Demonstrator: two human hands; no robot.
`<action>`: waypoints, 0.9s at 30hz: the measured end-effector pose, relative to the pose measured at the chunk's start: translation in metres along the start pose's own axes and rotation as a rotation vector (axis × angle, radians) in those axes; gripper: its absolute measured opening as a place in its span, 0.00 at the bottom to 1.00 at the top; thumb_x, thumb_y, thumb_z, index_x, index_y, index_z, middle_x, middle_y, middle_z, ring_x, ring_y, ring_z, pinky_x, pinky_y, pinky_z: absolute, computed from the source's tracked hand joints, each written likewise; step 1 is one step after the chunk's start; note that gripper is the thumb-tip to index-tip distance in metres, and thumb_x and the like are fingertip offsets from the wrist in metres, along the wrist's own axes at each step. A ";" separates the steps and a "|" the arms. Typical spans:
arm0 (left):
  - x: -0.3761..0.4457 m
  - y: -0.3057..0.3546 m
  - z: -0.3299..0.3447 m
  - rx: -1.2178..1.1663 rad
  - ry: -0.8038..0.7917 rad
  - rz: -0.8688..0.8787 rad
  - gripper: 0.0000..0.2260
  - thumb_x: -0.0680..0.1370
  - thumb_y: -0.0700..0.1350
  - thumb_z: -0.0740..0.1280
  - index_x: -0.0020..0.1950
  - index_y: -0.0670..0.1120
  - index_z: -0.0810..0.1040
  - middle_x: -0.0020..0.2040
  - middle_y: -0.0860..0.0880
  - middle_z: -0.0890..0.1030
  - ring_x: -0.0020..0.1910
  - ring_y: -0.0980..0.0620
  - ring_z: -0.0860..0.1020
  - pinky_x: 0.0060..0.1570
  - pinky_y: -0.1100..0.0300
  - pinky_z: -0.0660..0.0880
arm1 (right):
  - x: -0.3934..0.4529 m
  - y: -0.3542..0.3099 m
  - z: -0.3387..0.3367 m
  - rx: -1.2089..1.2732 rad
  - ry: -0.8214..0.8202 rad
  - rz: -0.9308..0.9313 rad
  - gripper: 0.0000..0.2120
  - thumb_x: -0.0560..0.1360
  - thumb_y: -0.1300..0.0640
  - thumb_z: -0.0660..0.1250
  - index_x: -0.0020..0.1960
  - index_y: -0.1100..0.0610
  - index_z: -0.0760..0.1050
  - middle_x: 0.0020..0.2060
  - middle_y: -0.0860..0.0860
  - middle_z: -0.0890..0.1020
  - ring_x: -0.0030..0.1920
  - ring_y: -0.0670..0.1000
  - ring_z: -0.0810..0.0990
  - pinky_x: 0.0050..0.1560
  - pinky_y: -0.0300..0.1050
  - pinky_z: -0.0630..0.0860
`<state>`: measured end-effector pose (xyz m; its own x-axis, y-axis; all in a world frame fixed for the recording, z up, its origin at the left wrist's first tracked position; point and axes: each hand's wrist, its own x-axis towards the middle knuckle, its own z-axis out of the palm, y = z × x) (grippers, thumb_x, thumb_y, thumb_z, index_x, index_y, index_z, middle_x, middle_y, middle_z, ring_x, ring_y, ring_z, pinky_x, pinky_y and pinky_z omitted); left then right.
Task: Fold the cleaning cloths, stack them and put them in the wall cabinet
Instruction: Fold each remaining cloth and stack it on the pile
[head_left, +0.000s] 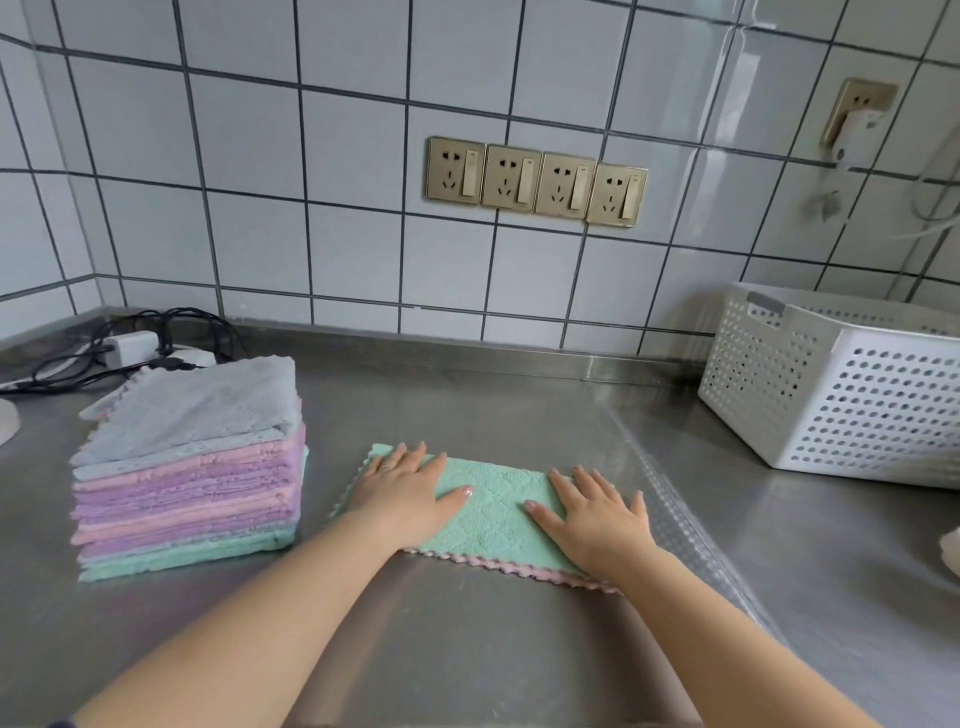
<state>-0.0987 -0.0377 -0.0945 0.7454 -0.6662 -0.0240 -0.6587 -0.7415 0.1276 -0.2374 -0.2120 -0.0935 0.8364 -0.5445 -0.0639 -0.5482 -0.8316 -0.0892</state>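
A green cleaning cloth (493, 506) with a pink underside lies folded in half on the steel counter (467, 649), its zigzag edge toward me. My left hand (402, 491) presses flat on its left end, fingers straight. My right hand (597, 512) presses flat on its right end. To the left stands a stack of folded cloths (189, 467), grey on top, then pink, purple and green layers. The wall cabinet is out of view.
A white perforated plastic basket (836, 389) sits at the back right. Black cables and a white charger (135, 345) lie in the back left corner. A row of wall sockets (535, 182) is on the tiled wall.
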 end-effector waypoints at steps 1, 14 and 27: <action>0.000 -0.001 0.000 0.001 0.000 -0.007 0.32 0.77 0.67 0.45 0.77 0.54 0.49 0.78 0.49 0.47 0.77 0.49 0.45 0.75 0.50 0.43 | 0.000 0.005 -0.001 0.003 -0.003 0.019 0.36 0.73 0.28 0.41 0.76 0.44 0.48 0.77 0.48 0.50 0.77 0.50 0.45 0.73 0.64 0.42; -0.055 0.038 -0.006 -0.191 0.143 0.493 0.16 0.81 0.44 0.56 0.67 0.51 0.72 0.75 0.51 0.63 0.75 0.54 0.55 0.75 0.59 0.47 | 0.006 0.048 -0.032 0.260 0.077 0.097 0.17 0.79 0.56 0.56 0.66 0.56 0.73 0.64 0.53 0.77 0.64 0.55 0.74 0.63 0.45 0.69; -0.073 0.097 0.001 -0.050 0.223 0.613 0.14 0.78 0.45 0.60 0.64 0.49 0.73 0.62 0.50 0.75 0.60 0.47 0.72 0.59 0.53 0.70 | 0.006 0.044 -0.041 0.730 0.173 0.075 0.14 0.74 0.60 0.64 0.59 0.54 0.73 0.34 0.49 0.75 0.28 0.46 0.75 0.30 0.38 0.70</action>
<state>-0.2166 -0.0610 -0.0818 0.2431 -0.9308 0.2729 -0.9695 -0.2242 0.0990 -0.2563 -0.2564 -0.0571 0.7526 -0.6562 0.0555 -0.4171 -0.5402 -0.7309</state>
